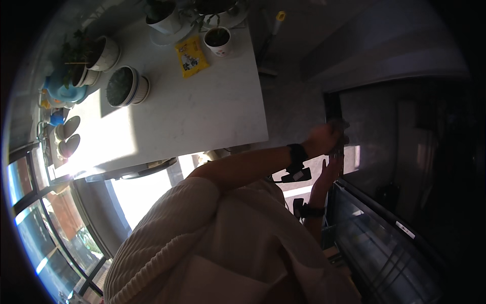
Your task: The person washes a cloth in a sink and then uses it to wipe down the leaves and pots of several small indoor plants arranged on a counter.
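Note:
My left hand reaches across to the dark upright edge of a framed glass panel, its fingers bent at that edge. Just below it, my right hand meets the same edge, thumb standing apart from the fingers. Deep shadow hides the fingertips of both hands, so whether they grip the frame cannot be told. On the left wrist is a black strap with a small black box. A similar black strap circles the right wrist.
A white table carries several potted plants, among them a cactus in a striped pot, plus a yellow packet and a small white cup. A yellow-tipped handle stands beyond its corner. Glass casing lies at lower right.

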Demonstrator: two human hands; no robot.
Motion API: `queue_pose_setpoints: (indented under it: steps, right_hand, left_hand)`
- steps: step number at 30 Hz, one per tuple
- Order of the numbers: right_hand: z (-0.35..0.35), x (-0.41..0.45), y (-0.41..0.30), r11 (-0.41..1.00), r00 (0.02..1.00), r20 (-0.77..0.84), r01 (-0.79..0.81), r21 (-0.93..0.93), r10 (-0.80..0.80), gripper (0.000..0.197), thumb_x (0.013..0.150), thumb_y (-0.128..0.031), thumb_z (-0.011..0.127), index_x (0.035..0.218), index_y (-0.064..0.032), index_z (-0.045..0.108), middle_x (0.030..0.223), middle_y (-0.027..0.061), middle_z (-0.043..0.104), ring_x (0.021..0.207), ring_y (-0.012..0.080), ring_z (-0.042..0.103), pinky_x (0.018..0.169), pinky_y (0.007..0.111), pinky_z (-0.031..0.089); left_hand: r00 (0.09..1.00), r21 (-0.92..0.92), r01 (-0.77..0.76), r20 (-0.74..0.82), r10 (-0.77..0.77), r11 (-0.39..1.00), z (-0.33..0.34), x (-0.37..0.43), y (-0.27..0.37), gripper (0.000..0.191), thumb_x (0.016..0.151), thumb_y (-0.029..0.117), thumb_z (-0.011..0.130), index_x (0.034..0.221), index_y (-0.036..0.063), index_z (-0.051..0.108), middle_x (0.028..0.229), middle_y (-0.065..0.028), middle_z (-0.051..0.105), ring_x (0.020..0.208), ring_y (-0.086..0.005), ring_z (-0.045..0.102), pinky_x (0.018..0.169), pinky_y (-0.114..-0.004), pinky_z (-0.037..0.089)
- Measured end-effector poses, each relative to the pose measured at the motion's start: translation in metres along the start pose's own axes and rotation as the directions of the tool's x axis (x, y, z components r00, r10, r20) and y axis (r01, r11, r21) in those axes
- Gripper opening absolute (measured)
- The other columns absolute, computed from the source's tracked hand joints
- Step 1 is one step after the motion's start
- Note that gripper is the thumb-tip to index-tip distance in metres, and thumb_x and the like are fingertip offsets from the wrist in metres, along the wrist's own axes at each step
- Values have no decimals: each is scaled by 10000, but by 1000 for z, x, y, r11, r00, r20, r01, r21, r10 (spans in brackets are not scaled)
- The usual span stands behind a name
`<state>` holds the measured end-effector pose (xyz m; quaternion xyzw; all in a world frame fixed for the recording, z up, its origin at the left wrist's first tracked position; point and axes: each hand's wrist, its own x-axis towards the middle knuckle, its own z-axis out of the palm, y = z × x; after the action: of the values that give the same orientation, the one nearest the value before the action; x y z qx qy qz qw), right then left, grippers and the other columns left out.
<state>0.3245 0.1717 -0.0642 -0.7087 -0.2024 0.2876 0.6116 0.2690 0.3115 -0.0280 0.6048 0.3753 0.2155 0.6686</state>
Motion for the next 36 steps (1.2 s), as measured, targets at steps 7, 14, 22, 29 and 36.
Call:
queue_pose_setpoints:
  steps: [7, 14, 22, 29, 36]
  right_hand:
    - [58, 20, -38, 590, 855, 398, -517, 619, 331, 511, 980, -394, 367, 1371, -65, 347, 1375, 84, 412, 1259, 208, 403, 1058, 367, 321]
    - [150, 76, -37, 928, 893, 451, -171, 330, 4, 409, 906, -278, 560, 1203, -1, 511, 1187, 96, 572, 1052, 216, 567, 878, 320, 446]
    - [326, 133, 10, 716, 678, 729, 463, -523, 94, 456, 872, -352, 603, 991, 86, 560, 922, 203, 624, 885, 357, 597, 762, 384, 465]
    - [265, 69, 15, 398, 194, 809, 916, 54, -556, 378, 704, -10, 632, 1078, -23, 587, 1127, 183, 552, 1121, 371, 474, 967, 452, 390]
    - [111, -10, 13, 814, 467, 872, 558, -161, -147, 461, 803, 7, 568, 1251, -3, 461, 1260, 189, 501, 1204, 351, 451, 1027, 394, 362]
  left_hand:
    - [946, 194, -316, 133, 294, 929, -24, -17, 1, 319, 908, 250, 475, 1164, 97, 586, 1019, -203, 620, 965, -342, 577, 833, -422, 471]
    - [816, 775, -121, -278, 507, 620, -114, -59, 18, 271, 897, 265, 514, 1031, 47, 603, 903, -147, 567, 841, -326, 550, 711, -441, 463]
    - [854, 212, 89, -519, 35, 973, -218, -165, -30, 232, 974, 163, 417, 1015, -6, 570, 836, -77, 597, 785, -147, 544, 740, -300, 461]
    - [787, 112, 171, -613, -68, 979, -247, -226, -60, 239, 957, 167, 394, 1004, 33, 587, 808, -38, 617, 749, -126, 579, 667, -253, 434]
    - [818, 62, 125, -571, -68, 990, -258, -223, -55, 200, 941, 114, 433, 961, -23, 577, 776, -75, 595, 712, -146, 568, 668, -277, 467]
